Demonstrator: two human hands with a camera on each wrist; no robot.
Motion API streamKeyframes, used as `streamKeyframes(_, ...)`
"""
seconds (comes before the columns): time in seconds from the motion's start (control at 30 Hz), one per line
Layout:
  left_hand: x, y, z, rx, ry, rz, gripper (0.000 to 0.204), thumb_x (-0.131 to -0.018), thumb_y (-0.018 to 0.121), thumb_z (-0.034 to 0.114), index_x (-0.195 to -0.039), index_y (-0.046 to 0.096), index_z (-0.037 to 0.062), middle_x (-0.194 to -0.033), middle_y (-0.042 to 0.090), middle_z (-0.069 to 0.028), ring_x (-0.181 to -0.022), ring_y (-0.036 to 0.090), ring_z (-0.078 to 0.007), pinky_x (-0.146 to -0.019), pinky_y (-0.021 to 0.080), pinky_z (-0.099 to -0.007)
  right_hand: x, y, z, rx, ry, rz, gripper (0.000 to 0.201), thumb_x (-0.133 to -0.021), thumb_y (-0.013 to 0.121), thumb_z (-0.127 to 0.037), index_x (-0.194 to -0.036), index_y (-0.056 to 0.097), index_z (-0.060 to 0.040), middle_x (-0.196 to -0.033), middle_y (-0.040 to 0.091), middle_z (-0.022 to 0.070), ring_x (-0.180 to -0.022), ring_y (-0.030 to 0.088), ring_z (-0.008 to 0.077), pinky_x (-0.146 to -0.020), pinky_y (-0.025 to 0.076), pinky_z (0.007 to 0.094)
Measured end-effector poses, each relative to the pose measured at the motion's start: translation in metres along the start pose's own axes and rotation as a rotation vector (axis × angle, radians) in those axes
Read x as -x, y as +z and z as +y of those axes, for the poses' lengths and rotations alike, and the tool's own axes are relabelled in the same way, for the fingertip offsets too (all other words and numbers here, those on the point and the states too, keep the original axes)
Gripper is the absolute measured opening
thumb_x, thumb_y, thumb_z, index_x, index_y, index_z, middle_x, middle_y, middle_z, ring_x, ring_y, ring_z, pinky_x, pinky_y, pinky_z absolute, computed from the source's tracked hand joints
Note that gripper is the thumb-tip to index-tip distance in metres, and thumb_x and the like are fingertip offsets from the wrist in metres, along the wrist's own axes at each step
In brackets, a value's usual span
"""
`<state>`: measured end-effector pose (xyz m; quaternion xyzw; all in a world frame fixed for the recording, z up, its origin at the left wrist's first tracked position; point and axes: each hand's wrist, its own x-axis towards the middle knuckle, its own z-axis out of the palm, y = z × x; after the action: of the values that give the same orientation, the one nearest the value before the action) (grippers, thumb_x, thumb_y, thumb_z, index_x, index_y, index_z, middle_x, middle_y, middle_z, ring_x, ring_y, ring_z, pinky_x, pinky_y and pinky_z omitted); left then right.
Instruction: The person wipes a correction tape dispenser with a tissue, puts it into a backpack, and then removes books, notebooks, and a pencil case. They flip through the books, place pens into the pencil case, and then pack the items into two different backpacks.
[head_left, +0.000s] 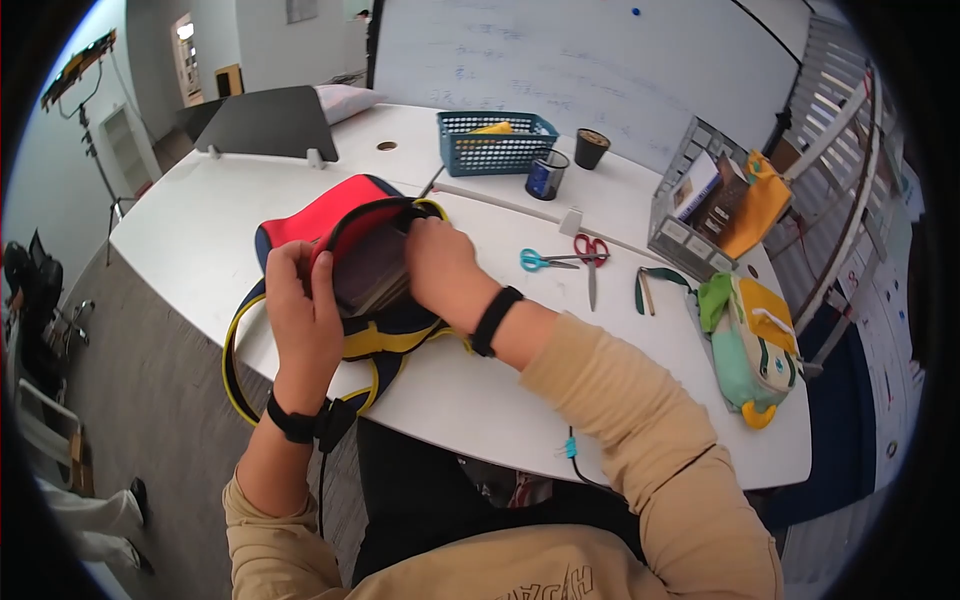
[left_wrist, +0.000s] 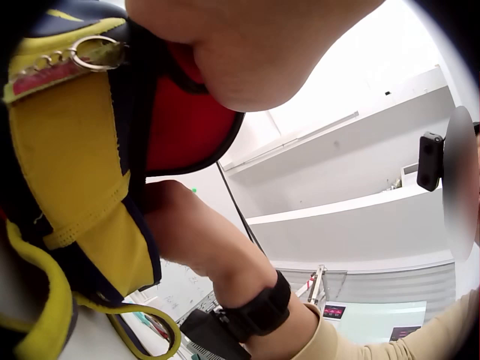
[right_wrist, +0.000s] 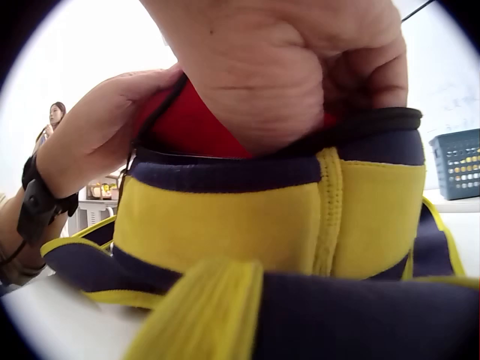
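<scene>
A red, navy and yellow backpack (head_left: 330, 212) lies on the white table with its main opening facing the person. My left hand (head_left: 305, 310) grips the opening's left edge, thumb and fingers on the red flap. At the right side of the rim, my right hand (head_left: 447, 268) has its fingers curled over the edge; in the right wrist view the same hand (right_wrist: 285, 82) dips behind the yellow front panel (right_wrist: 217, 225), which hides its fingertips. A greyish, flat-looking surface (head_left: 368, 265) shows inside the opening. Yellow-edged straps (head_left: 232, 345) hang on the near side.
Scissors with blue handles (head_left: 533, 260) and red handles (head_left: 592, 250) lie right of the backpack. Behind are a teal basket (head_left: 490, 155), a pen cup (head_left: 546, 178) and a dark pot (head_left: 591, 150). A grey file box (head_left: 690, 240) and a small green-yellow bag (head_left: 750, 350) stand farther right.
</scene>
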<state>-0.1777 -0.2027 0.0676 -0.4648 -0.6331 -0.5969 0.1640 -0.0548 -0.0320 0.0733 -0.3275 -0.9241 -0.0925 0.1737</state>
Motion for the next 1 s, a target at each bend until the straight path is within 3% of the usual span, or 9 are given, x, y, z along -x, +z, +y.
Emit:
streamKeyframes(0.1, 0.005, 0.001, 0.002, 0.022, -0.001, -0.023, 0.016, -0.119, 0.066, 0.015, -0.126, 0.067, 0.0006, -0.111, 0.068, -0.0075, -0.099, 0.063, -0.0176, -0.087, 0.050, -0.0330, -0.018, -0.008, 0.001, -0.027, 0.034, -0.159, 0.023, -0.087, 0.081, -0.007, -0.109, 0.086, -0.0056, -0.115, 0.084, 0.0195, -0.111, 0.084, 0.0331, -0.087, 0.070, 0.0436)
streamKeyframes(0.23, 0.009, -0.001, 0.003, -0.014, 0.089, -0.088, 0.014, -0.117, 0.067, 0.011, -0.122, 0.064, -0.0024, -0.110, 0.065, -0.0137, -0.094, 0.064, -0.0250, -0.086, 0.054, -0.0375, -0.023, -0.013, 0.012, -0.190, 0.060, -0.150, 0.023, -0.087, 0.082, -0.015, -0.105, 0.088, -0.0040, -0.113, 0.086, 0.0192, -0.112, 0.084, 0.0365, -0.094, 0.068, 0.0452)
streamKeyframes(0.27, 0.011, -0.002, 0.009, -0.043, 0.125, -0.081, 0.014, -0.116, 0.068, 0.010, -0.121, 0.064, -0.0026, -0.109, 0.064, -0.0132, -0.092, 0.063, -0.0253, -0.084, 0.053, -0.0379, -0.025, -0.021, 0.017, -0.260, 0.082, -0.203, 0.033, -0.088, 0.084, -0.023, -0.112, 0.084, 0.0001, -0.117, 0.084, 0.0236, -0.114, 0.082, 0.0422, -0.096, 0.067, 0.0486)
streamKeyframes(0.5, 0.022, 0.002, 0.014, -0.100, 0.185, -0.173, 0.012, -0.114, 0.069, 0.006, -0.121, 0.065, -0.0032, -0.106, 0.062, -0.0160, -0.091, 0.063, -0.0308, -0.081, 0.053, -0.0406, 0.020, -0.073, 0.051, -0.606, 0.182, 0.235, 0.053, -0.095, 0.082, -0.039, -0.116, 0.072, 0.0082, -0.115, 0.079, 0.0322, -0.110, 0.079, 0.0508, -0.097, 0.063, 0.0553)
streamKeyframes(0.53, 0.024, 0.002, 0.017, -0.098, 0.182, -0.208, 0.015, -0.109, 0.074, 0.007, -0.119, 0.067, -0.0006, -0.107, 0.064, -0.0173, -0.096, 0.064, -0.0355, -0.084, 0.052, -0.0451, 0.031, -0.082, 0.062, -0.569, 0.200, 0.216, 0.054, -0.098, 0.084, -0.041, -0.116, 0.071, 0.0079, -0.110, 0.079, 0.0290, -0.103, 0.081, 0.0431, -0.092, 0.064, 0.0531)
streamKeyframes(0.63, 0.024, -0.006, 0.015, -0.317, 0.383, -0.397, 0.020, -0.102, 0.081, 0.011, -0.116, 0.069, 0.0035, -0.107, 0.065, -0.0160, -0.101, 0.064, -0.0378, -0.089, 0.049, -0.0498, 0.074, -0.107, 0.109, -0.727, 0.197, 0.115, 0.045, -0.105, 0.079, -0.038, -0.118, 0.071, 0.0046, -0.110, 0.079, 0.0232, -0.098, 0.081, 0.0372, -0.083, 0.064, 0.0461)
streamKeyframes(0.73, 0.025, -0.006, 0.014, -0.361, 0.369, -0.473, 0.025, -0.096, 0.085, 0.013, -0.114, 0.070, 0.0064, -0.107, 0.064, -0.0138, -0.105, 0.063, -0.0392, -0.092, 0.047, -0.0515, 0.120, -0.121, 0.160, -1.114, 0.366, -0.106, 0.041, -0.113, 0.076, -0.037, -0.126, 0.072, 0.0012, -0.108, 0.079, 0.0139, -0.094, 0.080, 0.0223, -0.075, 0.060, 0.0371)
streamKeyframes(0.83, 0.020, -0.003, 0.024, -0.356, 0.307, -0.535, 0.026, -0.096, 0.085, 0.013, -0.115, 0.069, 0.0057, -0.109, 0.066, -0.0138, -0.105, 0.064, -0.0385, -0.093, 0.047, -0.0512, 0.169, -0.099, 0.208, -1.280, 0.354, -0.055, 0.036, -0.117, 0.073, -0.031, -0.137, 0.072, -0.0009, -0.111, 0.078, 0.0057, -0.100, 0.077, 0.0106, -0.079, 0.059, 0.0304)
streamKeyframes(1.0, 0.014, 0.039, 0.083, -0.133, 0.291, -0.614, 0.036, -0.098, 0.087, 0.014, -0.126, 0.068, 0.0013, -0.121, 0.070, -0.0184, -0.115, 0.069, -0.0392, -0.101, 0.054, -0.0499, 0.231, -0.088, 0.248, -1.209, 0.269, 0.047, 0.035, -0.117, 0.075, -0.021, -0.146, 0.069, -0.0023, -0.119, 0.075, 0.0010, -0.112, 0.071, 0.0091, -0.094, 0.059, 0.0284)
